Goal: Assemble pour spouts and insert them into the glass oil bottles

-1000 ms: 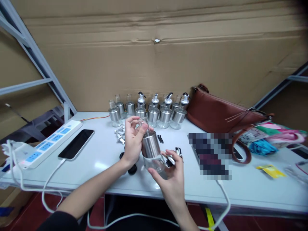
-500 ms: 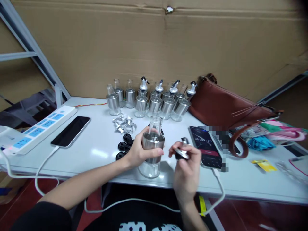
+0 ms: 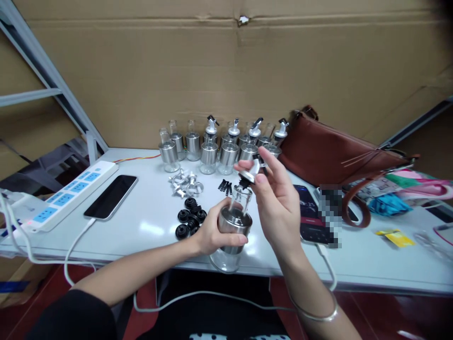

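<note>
At the near edge of the table [image 3: 148,203], the bottle [image 3: 236,219] is in your left hand [image 3: 214,232], the pourer [image 3: 249,174] in your right hand [image 3: 281,208] over it; stoppers [image 3: 183,216] lie left of these, spouts [image 3: 183,179] behind them, more bottles [image 3: 208,154] farther back, a phone [image 3: 111,198] and power strip [image 3: 72,191] far left, a handbag [image 3: 329,153] back right

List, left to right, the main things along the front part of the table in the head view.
Power strip, phone, black parts, held bottle, second phone, yellow packet.
</note>
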`<action>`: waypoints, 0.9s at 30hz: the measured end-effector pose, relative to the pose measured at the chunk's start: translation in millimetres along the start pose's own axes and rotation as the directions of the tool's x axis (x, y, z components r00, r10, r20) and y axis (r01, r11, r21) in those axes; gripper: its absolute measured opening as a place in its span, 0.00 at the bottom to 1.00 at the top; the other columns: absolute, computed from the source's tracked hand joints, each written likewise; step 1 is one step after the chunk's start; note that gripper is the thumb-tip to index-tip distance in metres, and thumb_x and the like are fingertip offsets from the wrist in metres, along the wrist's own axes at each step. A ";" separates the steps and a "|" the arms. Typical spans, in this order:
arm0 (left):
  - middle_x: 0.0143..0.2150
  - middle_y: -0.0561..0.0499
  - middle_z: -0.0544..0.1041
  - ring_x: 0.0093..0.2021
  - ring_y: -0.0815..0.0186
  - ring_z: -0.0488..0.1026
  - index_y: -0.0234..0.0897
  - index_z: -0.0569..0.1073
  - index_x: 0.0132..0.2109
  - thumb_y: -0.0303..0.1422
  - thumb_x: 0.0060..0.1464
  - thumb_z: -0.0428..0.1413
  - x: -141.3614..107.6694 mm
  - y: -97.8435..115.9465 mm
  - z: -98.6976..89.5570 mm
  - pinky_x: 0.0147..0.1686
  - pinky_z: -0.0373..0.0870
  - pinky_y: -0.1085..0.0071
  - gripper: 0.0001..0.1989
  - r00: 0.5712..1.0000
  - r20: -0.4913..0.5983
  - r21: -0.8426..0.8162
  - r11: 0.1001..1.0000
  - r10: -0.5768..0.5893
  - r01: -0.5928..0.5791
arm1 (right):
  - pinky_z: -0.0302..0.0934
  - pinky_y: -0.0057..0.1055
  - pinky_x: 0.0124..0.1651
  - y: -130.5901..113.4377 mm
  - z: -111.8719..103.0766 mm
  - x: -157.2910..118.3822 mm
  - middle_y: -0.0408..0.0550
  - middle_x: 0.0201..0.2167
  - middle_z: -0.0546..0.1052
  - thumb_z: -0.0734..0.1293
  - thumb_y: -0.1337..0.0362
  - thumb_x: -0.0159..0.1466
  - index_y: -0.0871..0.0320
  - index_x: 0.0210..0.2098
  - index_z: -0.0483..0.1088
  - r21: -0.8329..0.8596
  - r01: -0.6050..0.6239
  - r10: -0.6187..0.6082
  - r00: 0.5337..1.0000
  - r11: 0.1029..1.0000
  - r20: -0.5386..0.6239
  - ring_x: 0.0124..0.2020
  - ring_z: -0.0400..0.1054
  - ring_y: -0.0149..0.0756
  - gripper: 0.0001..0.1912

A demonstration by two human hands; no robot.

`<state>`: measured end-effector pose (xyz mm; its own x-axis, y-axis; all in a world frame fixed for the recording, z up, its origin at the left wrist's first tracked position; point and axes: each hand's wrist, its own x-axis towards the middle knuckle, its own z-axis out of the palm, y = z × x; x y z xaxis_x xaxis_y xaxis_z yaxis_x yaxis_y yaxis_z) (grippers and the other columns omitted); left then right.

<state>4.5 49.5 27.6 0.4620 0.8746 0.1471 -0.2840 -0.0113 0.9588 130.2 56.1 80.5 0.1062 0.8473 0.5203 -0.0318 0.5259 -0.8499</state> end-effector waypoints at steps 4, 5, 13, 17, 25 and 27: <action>0.30 0.50 0.73 0.30 0.63 0.71 0.35 0.66 0.40 0.43 0.33 0.68 -0.1 -2.3 2.3 0.33 0.67 0.67 0.30 1.000 0.025 0.015 1.000 0.010 -0.010 | 0.67 0.44 0.51 -2.4 -1.1 -1.9 0.46 0.45 0.76 0.59 0.60 0.68 0.48 0.60 0.60 0.008 -0.032 0.032 0.999 0.999 0.029 0.46 0.72 0.39 0.21; 0.30 0.50 0.72 0.30 0.63 0.71 0.35 0.65 0.40 0.43 0.33 0.68 0.0 -2.8 2.6 0.33 0.67 0.67 0.29 0.999 0.032 0.014 1.000 0.008 -0.009 | 0.67 0.44 0.50 -3.6 -1.3 -2.6 0.46 0.44 0.76 0.59 0.59 0.68 0.48 0.60 0.60 0.003 -0.034 0.034 0.999 0.999 0.036 0.46 0.72 0.39 0.21; 0.30 0.52 0.71 0.29 0.66 0.68 0.35 0.65 0.40 0.42 0.36 0.67 2.5 -3.7 -0.2 0.32 0.65 0.69 0.27 0.997 0.066 0.040 0.998 0.047 -0.050 | 0.69 0.42 0.44 -1.6 -0.3 -13.4 0.46 0.43 0.77 0.58 0.58 0.68 0.48 0.61 0.61 -0.096 -0.006 0.008 1.000 0.995 0.018 0.43 0.73 0.41 0.22; 0.32 0.53 0.68 0.31 0.67 0.66 0.35 0.65 0.38 0.39 0.34 0.67 2.4 -2.0 -0.1 0.34 0.63 0.71 0.26 0.995 0.072 0.049 0.996 0.074 -0.077 | 0.69 0.41 0.44 -0.9 -1.0 -19.8 0.47 0.44 0.77 0.58 0.61 0.69 0.48 0.61 0.61 -0.128 0.075 -0.074 0.997 0.989 0.007 0.44 0.72 0.40 0.22; 0.33 0.52 0.69 0.38 0.61 0.69 0.36 0.65 0.39 0.38 0.35 0.67 3.2 -1.3 2.4 0.41 0.65 0.66 0.25 0.993 0.106 0.046 0.997 0.053 -0.059 | 0.69 0.38 0.46 -1.7 -5.1 -32.5 0.46 0.46 0.77 0.58 0.61 0.69 0.47 0.60 0.63 -0.211 0.103 -0.108 0.994 0.972 -0.014 0.46 0.72 0.39 0.21; 0.33 0.52 0.68 0.37 0.62 0.69 0.36 0.64 0.39 0.37 0.35 0.67 2.1 -0.9 4.1 0.40 0.65 0.66 0.25 0.994 0.097 0.036 0.998 0.047 -0.050 | 0.69 0.37 0.46 0.8 -6.0 -32.3 0.46 0.47 0.77 0.58 0.61 0.69 0.46 0.61 0.62 -0.194 0.103 -0.107 0.994 0.976 -0.011 0.46 0.73 0.38 0.21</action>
<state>9.2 49.4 28.0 0.5276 0.8219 0.2147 -0.2764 -0.0729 0.9583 132.7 28.7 62.5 0.1203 0.7853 0.6073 0.1726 0.5859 -0.7918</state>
